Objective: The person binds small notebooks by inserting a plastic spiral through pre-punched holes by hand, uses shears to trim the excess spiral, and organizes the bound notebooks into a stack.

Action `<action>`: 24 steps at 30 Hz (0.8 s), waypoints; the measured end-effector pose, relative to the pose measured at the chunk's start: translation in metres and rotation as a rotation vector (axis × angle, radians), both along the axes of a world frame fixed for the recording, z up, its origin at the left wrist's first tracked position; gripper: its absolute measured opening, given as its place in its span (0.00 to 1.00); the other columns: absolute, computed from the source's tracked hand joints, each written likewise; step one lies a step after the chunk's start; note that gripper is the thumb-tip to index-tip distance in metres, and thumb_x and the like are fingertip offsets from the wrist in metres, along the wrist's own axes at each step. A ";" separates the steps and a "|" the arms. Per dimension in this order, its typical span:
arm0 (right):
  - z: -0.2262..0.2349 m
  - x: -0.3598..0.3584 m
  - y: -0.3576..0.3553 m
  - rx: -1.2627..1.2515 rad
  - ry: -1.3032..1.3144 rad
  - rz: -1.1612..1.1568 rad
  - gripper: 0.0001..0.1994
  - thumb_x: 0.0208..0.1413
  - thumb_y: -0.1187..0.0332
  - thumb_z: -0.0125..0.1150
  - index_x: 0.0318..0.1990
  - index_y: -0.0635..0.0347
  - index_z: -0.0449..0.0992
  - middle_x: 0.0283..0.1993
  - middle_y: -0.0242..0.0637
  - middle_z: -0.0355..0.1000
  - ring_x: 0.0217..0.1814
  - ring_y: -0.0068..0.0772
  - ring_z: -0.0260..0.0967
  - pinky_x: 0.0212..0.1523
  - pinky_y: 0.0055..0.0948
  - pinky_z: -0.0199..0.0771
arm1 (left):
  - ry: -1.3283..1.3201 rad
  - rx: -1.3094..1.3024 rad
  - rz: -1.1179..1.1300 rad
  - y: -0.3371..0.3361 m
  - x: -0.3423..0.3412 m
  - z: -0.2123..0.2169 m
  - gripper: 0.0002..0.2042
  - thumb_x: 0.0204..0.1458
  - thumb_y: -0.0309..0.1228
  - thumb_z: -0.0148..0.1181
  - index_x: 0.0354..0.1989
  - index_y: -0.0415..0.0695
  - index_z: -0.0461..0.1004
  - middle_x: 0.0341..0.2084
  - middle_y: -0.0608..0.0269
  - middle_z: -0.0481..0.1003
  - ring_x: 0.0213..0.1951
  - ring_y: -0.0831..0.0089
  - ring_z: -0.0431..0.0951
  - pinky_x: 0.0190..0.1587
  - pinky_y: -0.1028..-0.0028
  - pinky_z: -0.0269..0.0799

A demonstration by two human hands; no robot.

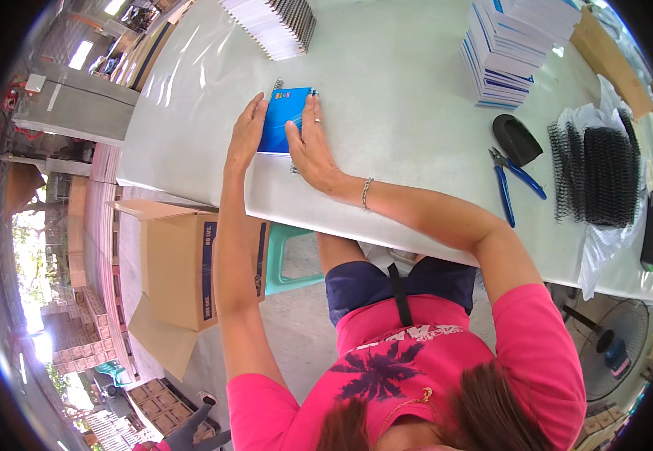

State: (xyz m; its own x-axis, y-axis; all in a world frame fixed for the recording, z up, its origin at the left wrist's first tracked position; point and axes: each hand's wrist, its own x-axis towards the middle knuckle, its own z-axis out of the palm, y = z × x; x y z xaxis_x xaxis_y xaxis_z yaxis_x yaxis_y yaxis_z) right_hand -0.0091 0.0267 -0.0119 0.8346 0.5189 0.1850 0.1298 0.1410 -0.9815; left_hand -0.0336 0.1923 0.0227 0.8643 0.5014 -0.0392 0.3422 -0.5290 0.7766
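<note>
A small notebook [278, 126] with a glossy blue cover lies on the table near its front edge. Black wire coil sticks out past its top and bottom ends; how it runs through the pages is hidden. Along the notebook's left edge rests my left hand [247, 135], open with its fingers straight. My right hand [311, 149] lies over the right side, also open, with fingers stretched along that edge and the thumb on the cover. Part of the cover is hidden under it.
Stacked coil-bound books [272, 26] stand at the far middle, and a tall book pile [510, 52] at far right. Blue-handled cutters [507, 177], a black stapler-like object [516, 139] and black coils [604, 177] lie right. An open cardboard box [180, 263] sits left, below the table.
</note>
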 end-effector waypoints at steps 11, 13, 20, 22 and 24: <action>-0.002 -0.001 -0.002 0.019 0.050 -0.033 0.35 0.68 0.62 0.42 0.73 0.73 0.36 0.78 0.58 0.31 0.81 0.51 0.25 0.78 0.39 0.32 | 0.015 0.089 -0.010 -0.012 -0.004 0.007 0.32 0.65 0.52 0.45 0.69 0.40 0.59 0.64 0.48 0.65 0.64 0.60 0.65 0.65 0.67 0.59; -0.005 -0.005 -0.012 -0.005 0.070 -0.034 0.34 0.68 0.62 0.42 0.73 0.71 0.37 0.78 0.56 0.34 0.81 0.51 0.29 0.78 0.39 0.33 | 0.033 0.070 0.028 -0.002 -0.017 0.004 0.32 0.65 0.51 0.44 0.69 0.40 0.59 0.63 0.45 0.66 0.64 0.58 0.66 0.65 0.66 0.59; -0.005 -0.007 -0.018 0.019 0.003 -0.016 0.34 0.68 0.60 0.42 0.73 0.71 0.39 0.77 0.55 0.39 0.80 0.50 0.33 0.77 0.39 0.34 | 0.000 -0.075 0.008 -0.012 -0.026 0.009 0.32 0.66 0.51 0.43 0.69 0.38 0.59 0.60 0.44 0.69 0.63 0.58 0.68 0.64 0.68 0.61; -0.009 -0.009 -0.017 0.000 0.001 0.000 0.34 0.68 0.60 0.42 0.73 0.71 0.39 0.77 0.56 0.38 0.80 0.50 0.33 0.77 0.39 0.35 | 0.013 -0.012 0.023 -0.010 -0.029 0.005 0.32 0.66 0.52 0.43 0.69 0.38 0.60 0.60 0.45 0.69 0.62 0.60 0.68 0.63 0.69 0.62; -0.012 -0.006 -0.015 0.010 -0.009 0.000 0.34 0.68 0.62 0.43 0.73 0.71 0.39 0.77 0.57 0.39 0.80 0.51 0.35 0.77 0.40 0.37 | 0.012 0.007 0.025 -0.009 -0.029 0.003 0.32 0.66 0.52 0.42 0.69 0.38 0.60 0.60 0.46 0.70 0.61 0.61 0.69 0.63 0.69 0.62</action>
